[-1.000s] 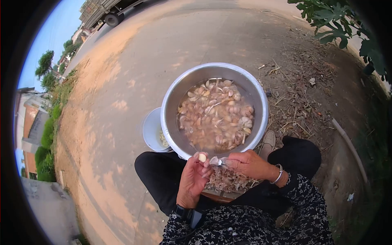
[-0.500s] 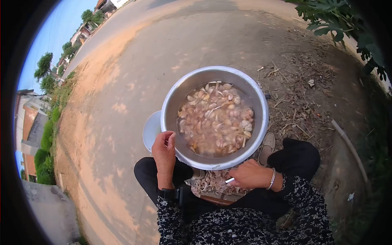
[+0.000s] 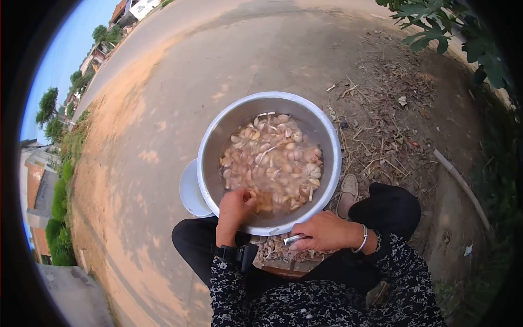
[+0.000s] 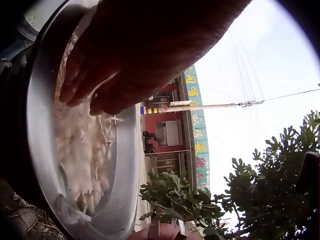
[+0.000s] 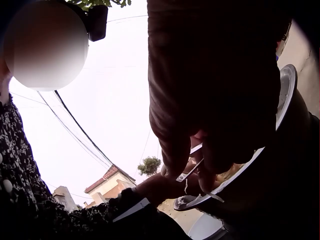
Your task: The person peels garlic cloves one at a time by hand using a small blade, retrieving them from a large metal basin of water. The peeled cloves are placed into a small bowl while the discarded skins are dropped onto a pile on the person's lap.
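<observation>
A large metal basin [image 3: 210, 158] holds many unpeeled garlic cloves [image 3: 272, 158] in cloudy water. Over its near left rim reaches my left hand [image 3: 231, 212], with its fingertips down at the cloves. Its thumb and fingers stand apart in the left wrist view, and no clove shows between them. My right hand [image 3: 327, 231], at the near rim, grips a small knife [image 3: 297, 238]. The short metal blade [image 5: 192, 169] sticks out from between thumb and fingers in the right wrist view, with thin pale skin strips by it.
A pale bucket [image 3: 192, 191] stands left of the basin, partly behind it. Garlic skins [image 3: 272, 250] lie heaped below the near rim, between the knees. Dry leaves and straw [image 3: 387, 125] cover the ground at right, near a long stick [image 3: 463, 188].
My left hand first held a peeled clove beside the knife, then went over the bucket, and is now in the basin without that clove. The right hand keeps the knife near the rim.
</observation>
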The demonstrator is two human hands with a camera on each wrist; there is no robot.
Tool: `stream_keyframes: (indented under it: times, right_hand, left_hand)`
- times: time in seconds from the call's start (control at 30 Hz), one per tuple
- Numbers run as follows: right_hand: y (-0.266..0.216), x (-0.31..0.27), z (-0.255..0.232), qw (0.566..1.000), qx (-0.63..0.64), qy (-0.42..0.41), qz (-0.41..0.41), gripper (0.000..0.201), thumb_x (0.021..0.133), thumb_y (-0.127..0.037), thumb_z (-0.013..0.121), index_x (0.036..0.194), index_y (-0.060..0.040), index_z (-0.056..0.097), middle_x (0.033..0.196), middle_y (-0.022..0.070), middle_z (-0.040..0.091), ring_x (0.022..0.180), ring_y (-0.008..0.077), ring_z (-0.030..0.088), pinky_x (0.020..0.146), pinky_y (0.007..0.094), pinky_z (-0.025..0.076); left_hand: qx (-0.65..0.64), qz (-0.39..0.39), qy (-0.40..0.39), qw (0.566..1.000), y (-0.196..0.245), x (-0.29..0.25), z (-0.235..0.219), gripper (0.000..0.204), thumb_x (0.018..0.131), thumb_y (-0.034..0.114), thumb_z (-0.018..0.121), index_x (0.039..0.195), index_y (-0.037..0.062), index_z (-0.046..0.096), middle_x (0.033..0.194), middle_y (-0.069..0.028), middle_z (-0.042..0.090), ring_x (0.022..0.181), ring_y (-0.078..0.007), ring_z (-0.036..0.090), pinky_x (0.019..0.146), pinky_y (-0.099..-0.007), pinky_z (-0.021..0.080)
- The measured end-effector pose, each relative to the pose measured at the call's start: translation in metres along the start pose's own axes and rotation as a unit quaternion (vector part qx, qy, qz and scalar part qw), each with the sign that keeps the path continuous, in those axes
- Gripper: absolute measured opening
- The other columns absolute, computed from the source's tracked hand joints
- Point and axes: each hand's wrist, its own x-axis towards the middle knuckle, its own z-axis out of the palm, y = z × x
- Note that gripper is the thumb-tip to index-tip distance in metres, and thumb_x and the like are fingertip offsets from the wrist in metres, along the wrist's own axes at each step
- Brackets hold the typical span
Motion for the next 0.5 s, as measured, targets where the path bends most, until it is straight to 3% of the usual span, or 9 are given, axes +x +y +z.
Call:
stream_keyframes:
  times: [0.07, 0.1, 0.13, 0.2, 0.27, 0.33, 0.4, 0.47, 0.5]
  right_hand:
    - [-0.003, 0.004, -0.003, 0.996, -0.039, 0.059, 0.047, 0.033, 0.090, -0.042, 0.057, 0.093, -0.0094, 0.061, 0.074, 0.0153, 0.064, 0.076, 0.0367, 0.065, 0.068, 0.0491, 0.048]
    - [-0.010, 0.005, -0.009, 0.992, -0.025, 0.097, 0.077, 0.032, 0.091, -0.041, 0.057, 0.096, -0.0097, 0.061, 0.076, 0.0149, 0.064, 0.075, 0.0357, 0.065, 0.067, 0.0475, 0.049]
    - [-0.015, 0.006, -0.012, 0.985, -0.011, 0.133, 0.107, 0.030, 0.092, -0.039, 0.057, 0.098, -0.0099, 0.060, 0.077, 0.0144, 0.064, 0.073, 0.0347, 0.064, 0.066, 0.0458, 0.049]
    - [-0.014, 0.012, -0.009, 0.980, -0.025, 0.171, 0.101, 0.029, 0.094, -0.037, 0.055, 0.097, -0.0091, 0.058, 0.074, 0.0137, 0.064, 0.069, 0.0343, 0.064, 0.062, 0.0462, 0.048]
    - [-0.016, 0.015, -0.006, 0.967, -0.016, 0.247, 0.063, 0.027, 0.094, -0.035, 0.053, 0.095, -0.0085, 0.058, 0.074, 0.0136, 0.064, 0.069, 0.0339, 0.064, 0.060, 0.0465, 0.047]
    - [-0.016, 0.016, -0.002, 0.965, -0.034, 0.252, 0.062, 0.026, 0.095, -0.034, 0.053, 0.094, -0.0087, 0.057, 0.073, 0.0135, 0.063, 0.068, 0.0340, 0.064, 0.060, 0.0463, 0.047]
    - [-0.015, 0.017, -0.001, 0.963, -0.052, 0.256, 0.059, 0.024, 0.095, -0.033, 0.053, 0.093, -0.0088, 0.057, 0.073, 0.0135, 0.063, 0.067, 0.0341, 0.064, 0.059, 0.0461, 0.047]
    - [-0.013, 0.016, 0.001, 0.959, -0.048, 0.273, 0.054, 0.023, 0.094, -0.032, 0.054, 0.091, -0.0092, 0.056, 0.072, 0.0128, 0.063, 0.066, 0.0338, 0.064, 0.059, 0.0452, 0.048]
    - [-0.013, 0.015, 0.001, 0.960, -0.048, 0.272, 0.053, 0.023, 0.094, -0.032, 0.054, 0.091, -0.0092, 0.056, 0.072, 0.0128, 0.063, 0.066, 0.0338, 0.064, 0.059, 0.0452, 0.048]
  left_hand:
    - [-0.312, -0.029, -0.006, 0.950, -0.003, -0.008, -0.002, 0.010, 0.078, 0.002, 0.063, 0.088, 0.0011, 0.060, 0.085, -0.0090, 0.069, 0.078, -0.0215, 0.068, 0.073, -0.0329, 0.053]
    - [-0.460, -0.006, -0.049, 0.887, -0.006, -0.010, 0.003, 0.018, 0.081, -0.004, 0.060, 0.097, 0.0022, 0.055, 0.084, -0.0070, 0.067, 0.081, -0.0173, 0.066, 0.073, -0.0282, 0.053]
    - [-0.460, -0.004, -0.051, 0.886, 0.003, -0.016, -0.003, 0.018, 0.081, -0.004, 0.060, 0.097, 0.0022, 0.055, 0.084, -0.0070, 0.067, 0.081, -0.0173, 0.066, 0.073, -0.0282, 0.053]
    - [-0.624, 0.012, -0.106, 0.774, 0.021, -0.031, -0.015, 0.022, 0.083, -0.005, 0.057, 0.104, 0.0010, 0.052, 0.089, -0.0098, 0.067, 0.083, -0.0195, 0.067, 0.076, -0.0300, 0.054]
    - [-0.639, 0.040, -0.121, 0.758, 0.025, -0.039, -0.011, 0.025, 0.085, -0.003, 0.057, 0.109, 0.0003, 0.051, 0.093, -0.0117, 0.066, 0.082, -0.0198, 0.066, 0.074, -0.0301, 0.054]
    - [-0.729, 0.035, -0.129, 0.671, 0.034, -0.048, -0.010, 0.023, 0.090, 0.001, 0.054, 0.113, -0.0009, 0.052, 0.096, -0.0110, 0.065, 0.082, -0.0194, 0.066, 0.074, -0.0296, 0.053]
    - [-0.725, 0.024, -0.137, 0.675, 0.027, -0.048, 0.005, 0.026, 0.093, 0.007, 0.057, 0.116, -0.0011, 0.050, 0.099, -0.0114, 0.064, 0.084, -0.0204, 0.065, 0.074, -0.0296, 0.053]
    - [-0.795, 0.019, -0.161, 0.585, 0.030, -0.052, 0.009, 0.028, 0.094, 0.010, 0.058, 0.118, -0.0008, 0.049, 0.099, -0.0115, 0.063, 0.085, -0.0205, 0.065, 0.073, -0.0298, 0.053]
    - [-0.799, 0.023, -0.147, 0.583, 0.036, -0.056, 0.006, 0.030, 0.095, 0.010, 0.057, 0.120, -0.0001, 0.046, 0.107, -0.0138, 0.063, 0.088, -0.0195, 0.065, 0.076, -0.0298, 0.052]
